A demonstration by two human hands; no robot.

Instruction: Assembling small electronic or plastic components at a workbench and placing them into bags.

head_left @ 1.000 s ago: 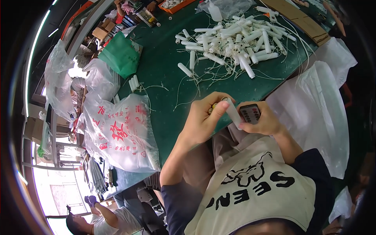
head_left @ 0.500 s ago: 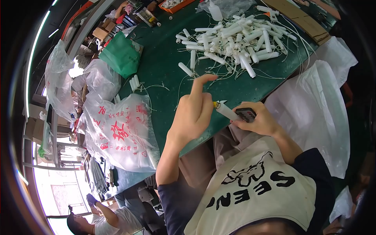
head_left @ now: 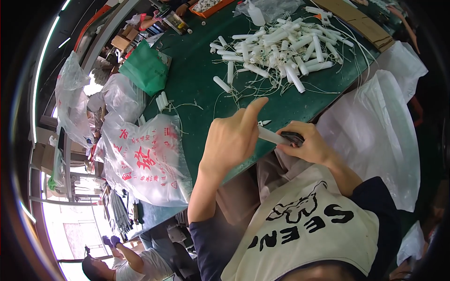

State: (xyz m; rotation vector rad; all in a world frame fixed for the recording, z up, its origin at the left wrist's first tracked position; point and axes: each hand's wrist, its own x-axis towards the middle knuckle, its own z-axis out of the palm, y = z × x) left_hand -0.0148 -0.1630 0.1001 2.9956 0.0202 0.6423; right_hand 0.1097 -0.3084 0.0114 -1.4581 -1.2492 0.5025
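Note:
A slim white tube (head_left: pixel 271 136) is held over the near edge of the green table, between my two hands. My right hand (head_left: pixel 302 140) is closed around its lower right end, together with a small black object (head_left: pixel 293 137). At the other end is my left hand (head_left: pixel 233 136), fingers curled and one digit stretched up to the right; what lies inside its curl is hidden. A small white pointed tip (head_left: pixel 265 122) shows just above the tube. Farther off, a heap of white tubes with thin cords (head_left: pixel 286 51) covers the table, one loose tube (head_left: pixel 222 84) lying nearer.
Left of my arm lies a clear plastic bag with red print (head_left: pixel 150 159), below a green bag (head_left: pixel 146 68). A white squeeze bottle (head_left: pixel 256 14), orange tray (head_left: pixel 206 8) and cardboard (head_left: pixel 356 21) stand far back. White sacks (head_left: pixel 370 126) hang at right. Another person (head_left: pixel 136 262) works lower left.
My left hand has turned and closed over the tube's upper end, hiding the yellow piece seen there before. The tube and black object have tilted slightly in my right hand.

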